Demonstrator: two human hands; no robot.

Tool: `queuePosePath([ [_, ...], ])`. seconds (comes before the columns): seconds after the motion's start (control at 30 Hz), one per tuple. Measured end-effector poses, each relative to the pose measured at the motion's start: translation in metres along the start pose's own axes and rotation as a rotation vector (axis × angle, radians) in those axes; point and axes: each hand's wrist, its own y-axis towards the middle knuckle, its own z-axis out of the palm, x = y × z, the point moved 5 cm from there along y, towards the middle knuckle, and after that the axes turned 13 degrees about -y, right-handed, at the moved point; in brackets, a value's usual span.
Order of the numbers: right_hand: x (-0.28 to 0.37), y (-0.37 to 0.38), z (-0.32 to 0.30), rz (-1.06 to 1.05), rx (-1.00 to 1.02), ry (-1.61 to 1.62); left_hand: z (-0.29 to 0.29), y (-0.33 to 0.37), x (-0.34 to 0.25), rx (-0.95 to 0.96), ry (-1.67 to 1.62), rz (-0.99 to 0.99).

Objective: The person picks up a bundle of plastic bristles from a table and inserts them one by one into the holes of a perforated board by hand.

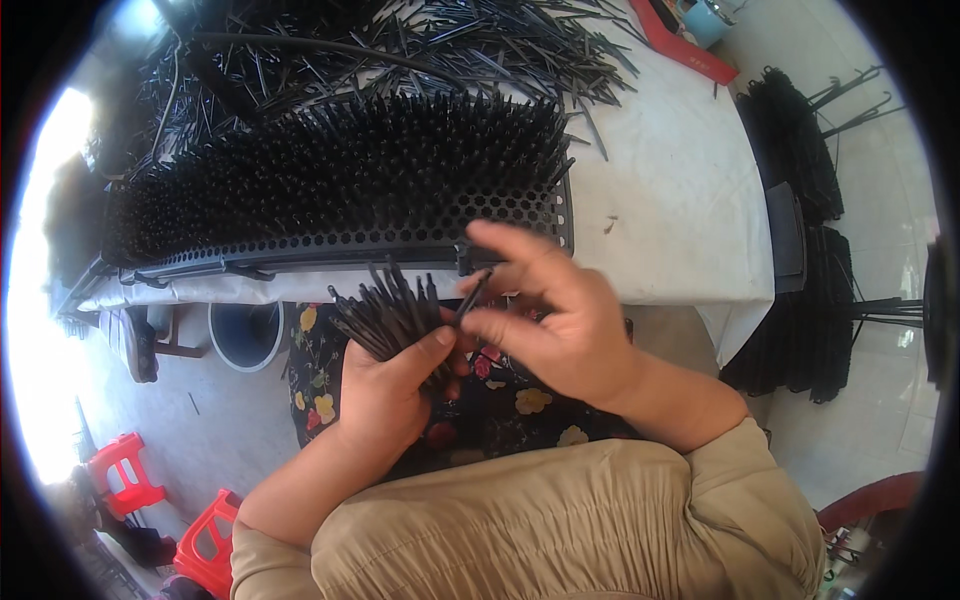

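My left hand (385, 390) is closed round a bundle of slim black sticks (385, 315), their ends fanning out above the thumb. Beside it, my right hand (565, 325) pinches one black stick (474, 294) between thumb and fingers, close to the bundle; its forefinger is raised and a little blurred. Just beyond both hands stands a black rack (520, 209) with rows of round holes. Upright black sticks (370, 160) crowd most of it, while holes along its near edge and right corner are bare.
Loose black sticks (500, 45) lie heaped behind the rack on the white-covered table (680, 220). A red object (680, 45) lies at the far right edge. Dark hanging bundles (800, 300) stand to the right. Below left are a bucket (247, 335) and red stools (125, 475).
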Motion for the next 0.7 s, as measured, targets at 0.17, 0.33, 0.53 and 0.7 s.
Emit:
queuePosePath([
  [0.17, -0.005, -0.003, 0.011, -0.032, 0.125, -0.005, 0.007, -0.002, 0.006, -0.001, 0.136, -0.154],
  [0.33, -0.015, 0.006, -0.008, 0.232, 0.003, 0.228, -0.001, -0.004, 0.001, -0.074, 0.122, -0.067],
  [0.53, -0.015, 0.021, -0.060, -0.031, -0.303, 0.233, -0.001, 0.000, 0.001, -0.096, 0.126, -0.134],
  [0.7, -0.029, 0.032, -0.090, -0.239, -0.439, -0.049, -0.002, 0.000, 0.004, -0.114, 0.161, -0.198],
])
